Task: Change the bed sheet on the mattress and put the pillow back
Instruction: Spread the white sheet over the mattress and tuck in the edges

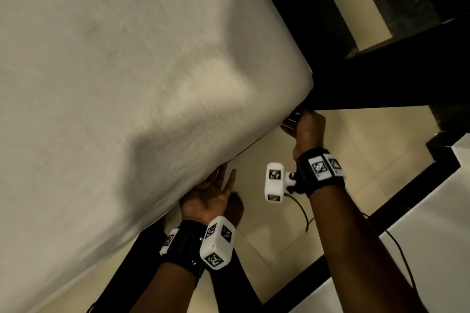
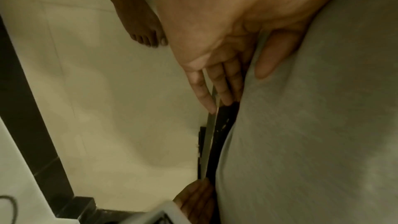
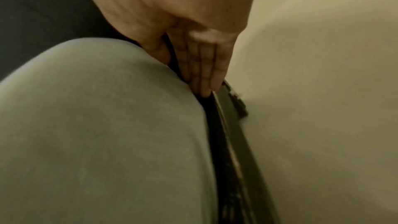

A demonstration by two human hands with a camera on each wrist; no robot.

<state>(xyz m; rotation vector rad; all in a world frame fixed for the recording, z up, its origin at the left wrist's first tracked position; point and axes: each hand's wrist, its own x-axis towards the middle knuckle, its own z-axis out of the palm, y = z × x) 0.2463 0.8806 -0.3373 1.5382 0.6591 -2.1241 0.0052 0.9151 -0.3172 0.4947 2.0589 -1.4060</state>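
Note:
The mattress, covered by a pale grey sheet (image 1: 127, 71), fills the left of the head view, its near corner at the right. My left hand (image 1: 216, 190) lies palm up at the mattress's lower edge. Its straight fingers (image 2: 224, 84) slide between the sheet (image 2: 312, 125) and the dark bed frame (image 2: 219, 142), thumb against the sheet's side. At the corner my right hand (image 1: 305, 127) pushes its straight fingers (image 3: 200, 71) into the gap between the sheet (image 3: 107, 125) and the frame (image 3: 234, 142). No pillow is in view.
Cream floor tiles (image 1: 338, 185) with dark border strips run beside the bed. A bare foot (image 1: 235, 207) stands right by my left hand. Dark furniture (image 1: 381, 71) stands behind the corner. A white surface (image 1: 432, 249) lies at the lower right.

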